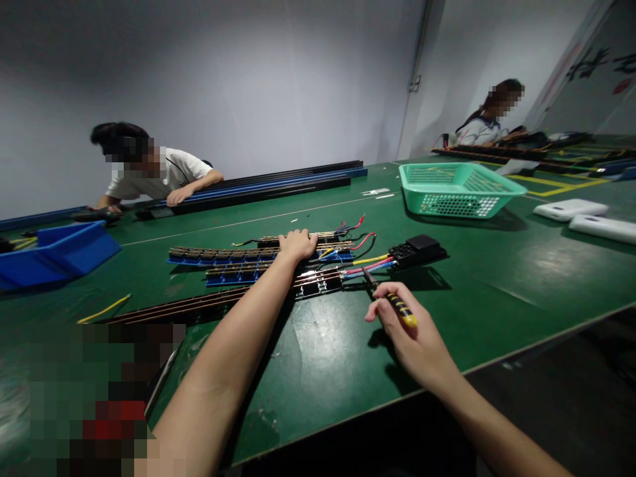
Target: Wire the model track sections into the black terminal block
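Observation:
My left hand [298, 245] reaches over several strips and grips the far ones, its fingertips hidden over their far side. Copper-coloured rails run along these strips; some have blue bases [218, 256], and a long black strip [199, 305] lies nearest. My right hand [405, 324] is closed around pliers [400, 309] with a yellow-and-black handle. Their dark tip is close to the red and blue wires [370, 267] at the near strip's end; contact cannot be made out. Those wires and a yellow one lead into a black connector block [420, 252].
A green perforated basket [462, 192] stands back right, near white cases [571, 209]. At left are a blue bin [59, 255] and a loose yellow wire [105, 309]. Across the table, a person [163, 175] touches long black and blue profiles [278, 185]; another person [484, 126] sits far right.

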Available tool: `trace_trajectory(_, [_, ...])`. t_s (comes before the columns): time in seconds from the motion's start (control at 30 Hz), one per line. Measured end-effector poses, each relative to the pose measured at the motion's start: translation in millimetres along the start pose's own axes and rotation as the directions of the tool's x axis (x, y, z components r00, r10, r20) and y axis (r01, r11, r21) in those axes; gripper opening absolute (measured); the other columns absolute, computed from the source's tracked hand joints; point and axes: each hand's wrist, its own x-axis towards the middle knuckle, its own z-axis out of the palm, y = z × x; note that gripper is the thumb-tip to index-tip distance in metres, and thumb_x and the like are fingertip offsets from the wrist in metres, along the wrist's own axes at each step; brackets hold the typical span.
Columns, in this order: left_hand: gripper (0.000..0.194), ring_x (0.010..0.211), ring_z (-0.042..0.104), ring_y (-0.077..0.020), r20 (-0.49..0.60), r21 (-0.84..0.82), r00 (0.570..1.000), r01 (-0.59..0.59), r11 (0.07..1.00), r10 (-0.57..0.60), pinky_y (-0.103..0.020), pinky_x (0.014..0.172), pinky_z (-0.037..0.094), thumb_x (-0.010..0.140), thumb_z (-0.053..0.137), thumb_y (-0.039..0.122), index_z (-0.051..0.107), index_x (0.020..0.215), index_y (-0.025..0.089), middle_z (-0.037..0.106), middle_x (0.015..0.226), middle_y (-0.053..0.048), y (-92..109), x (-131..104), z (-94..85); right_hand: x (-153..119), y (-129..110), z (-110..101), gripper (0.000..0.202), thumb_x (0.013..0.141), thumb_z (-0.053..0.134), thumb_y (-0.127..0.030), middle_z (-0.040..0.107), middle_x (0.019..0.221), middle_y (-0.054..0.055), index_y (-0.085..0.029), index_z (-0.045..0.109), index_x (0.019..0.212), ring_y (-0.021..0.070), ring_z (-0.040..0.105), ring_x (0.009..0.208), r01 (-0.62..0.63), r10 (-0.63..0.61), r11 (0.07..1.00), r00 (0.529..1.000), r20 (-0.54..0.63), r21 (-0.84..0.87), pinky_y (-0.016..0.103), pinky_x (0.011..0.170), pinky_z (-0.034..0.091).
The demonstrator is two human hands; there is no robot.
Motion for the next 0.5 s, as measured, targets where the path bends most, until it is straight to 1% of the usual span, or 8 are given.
trace_trajectory(0.07, [0.061, 0.124, 0.053, -0.0329, -0.005, -0.002, 1.000, -0.001, 1.000, 0.000, -0.054, 0.101, 0.037, 0.099, 0.018, 0.054, 0.059, 0.128, 0.020, 0.059, 0.135, -0.016, 0, 0, 0.1, -12, -3, 0, 0.024, 0.095, 0.054, -0.044, 0.067, 0.082, 0.002, -0.025, 0.054, 0.108, 0.0141, 0.058, 0.062, 0.103, -0.099, 0.983, 0.994, 0.035, -0.151, 0.025, 0.057, 0.045])
trace_trajectory(0.1, [0.061, 0.124, 0.053, -0.0330, -0.007, -0.004, 1.000, 0.000, 1.000, 0.000, -0.054, 0.101, 0.037, 0.099, 0.018, 0.054, 0.060, 0.128, 0.020, 0.059, 0.135, -0.016, 0, 0, 0.1, -18, -6, 0, 0.022, 0.095, 0.055, -0.041, 0.068, 0.084, 0.002, -0.026, 0.056, 0.111, 0.0151, 0.062, 0.067, 0.160, -0.153, 0.968, 0.987, 0.055, -0.195, 0.025, 0.061, 0.047])
trace_trajectory(0.17, [0.060, 0.124, 0.053, -0.0331, -0.013, -0.007, 1.000, 0.001, 1.000, -0.001, -0.054, 0.101, 0.037, 0.099, 0.019, 0.054, 0.060, 0.127, 0.020, 0.059, 0.135, -0.016, 1, 0, 0.0, -26, -14, -1, 0.022, 0.095, 0.056, -0.037, 0.068, 0.086, 0.002, -0.027, 0.058, 0.114, 0.0159, 0.065, 0.073, 0.257, -0.246, 0.941, 0.966, 0.076, -0.221, 0.025, 0.066, 0.049])
trace_trajectory(0.23, [0.060, 0.124, 0.053, -0.0333, -0.016, -0.012, 1.000, 0.001, 1.000, -0.001, -0.054, 0.101, 0.037, 0.099, 0.020, 0.054, 0.060, 0.127, 0.019, 0.059, 0.135, -0.016, 1, 0, 0.3, -28, -23, -2, 0.023, 0.095, 0.056, -0.036, 0.068, 0.086, 0.002, -0.029, 0.059, 0.116, 0.0157, 0.065, 0.074, 0.298, -0.291, 0.936, 0.955, 0.067, -0.185, 0.025, 0.067, 0.049])
trace_trajectory(0.3, [0.059, 0.124, 0.053, -0.0334, -0.021, -0.015, 1.000, 0.000, 1.000, 0.000, -0.054, 0.102, 0.037, 0.099, 0.021, 0.054, 0.061, 0.126, 0.019, 0.059, 0.135, -0.016, 0, 1, 1.3, -20, -31, -4, 0.025, 0.095, 0.055, -0.038, 0.067, 0.086, 0.001, -0.029, 0.059, 0.118, 0.0138, 0.062, 0.068, 0.259, -0.253, 0.962, 0.965, 0.067, -0.089, 0.024, 0.061, 0.047])
trace_trajectory(0.37, [0.059, 0.124, 0.054, -0.0330, -0.024, -0.016, 1.000, -0.001, 1.000, 0.001, -0.054, 0.102, 0.037, 0.099, 0.021, 0.054, 0.061, 0.126, 0.021, 0.060, 0.135, -0.016, 0, 2, 2.6, -4, -36, -4, 0.029, 0.095, 0.054, -0.045, 0.066, 0.083, 0.001, -0.026, 0.058, 0.117, 0.0103, 0.055, 0.056, 0.154, -0.158, 0.986, 0.984, 0.086, 0.060, 0.022, 0.051, 0.042])
trace_trajectory(0.43, [0.059, 0.124, 0.054, -0.0328, -0.027, -0.015, 1.000, -0.001, 1.000, 0.001, -0.054, 0.102, 0.037, 0.098, 0.021, 0.055, 0.061, 0.126, 0.022, 0.060, 0.134, -0.015, -1, 3, 3.6, 18, -38, -2, 0.037, 0.093, 0.053, -0.054, 0.063, 0.078, 0.000, -0.022, 0.058, 0.112, 0.0069, 0.045, 0.046, 0.033, -0.058, 0.977, 0.992, 0.116, 0.210, 0.021, 0.043, 0.033])
trace_trajectory(0.5, [0.059, 0.124, 0.054, -0.0329, -0.026, -0.013, 1.000, 0.002, 1.000, -0.002, -0.054, 0.102, 0.037, 0.098, 0.020, 0.055, 0.061, 0.126, 0.022, 0.060, 0.134, -0.015, 0, 3, 3.6, 42, -39, 3, 0.045, 0.088, 0.055, -0.061, 0.060, 0.072, -0.002, -0.019, 0.059, 0.105, 0.0053, 0.041, 0.043, -0.049, 0.006, 0.951, 0.990, 0.138, 0.306, 0.020, 0.041, 0.029])
